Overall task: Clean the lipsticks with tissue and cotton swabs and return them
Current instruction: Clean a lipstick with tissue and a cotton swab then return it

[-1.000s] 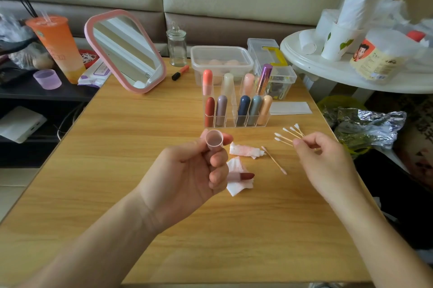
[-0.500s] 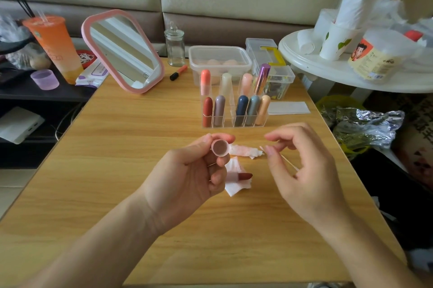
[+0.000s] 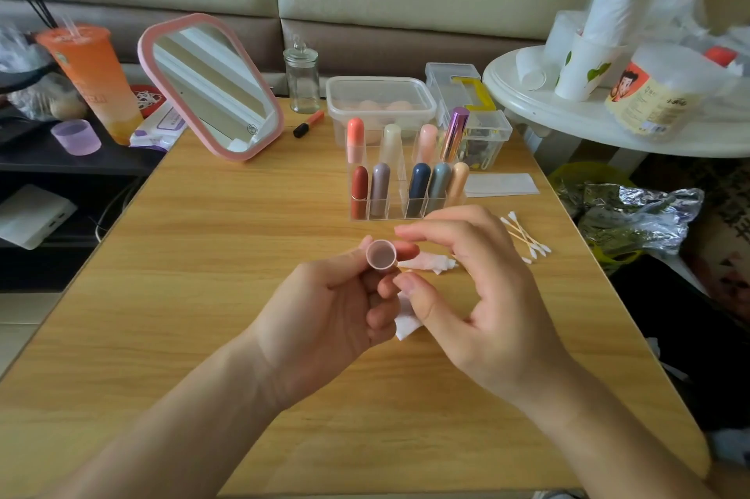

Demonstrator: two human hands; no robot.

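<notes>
On my feed the left hand [image 3: 324,320] grips one pink lipstick cap [image 3: 381,254], open mouth toward the camera, above the wooden table [image 3: 203,295] and just in front of the clear organizer [image 3: 397,194], where I count nine lipsticks [image 3: 419,186]: four behind, five in front. The right hand [image 3: 487,304] sits just beside the cap, thumb and forefinger drawn close; I cannot tell whether they pinch anything. Two tissue pieces [image 3: 426,262] lie under the hands, and a small pile of cotton swabs [image 3: 525,241] lies to the right.
</notes>
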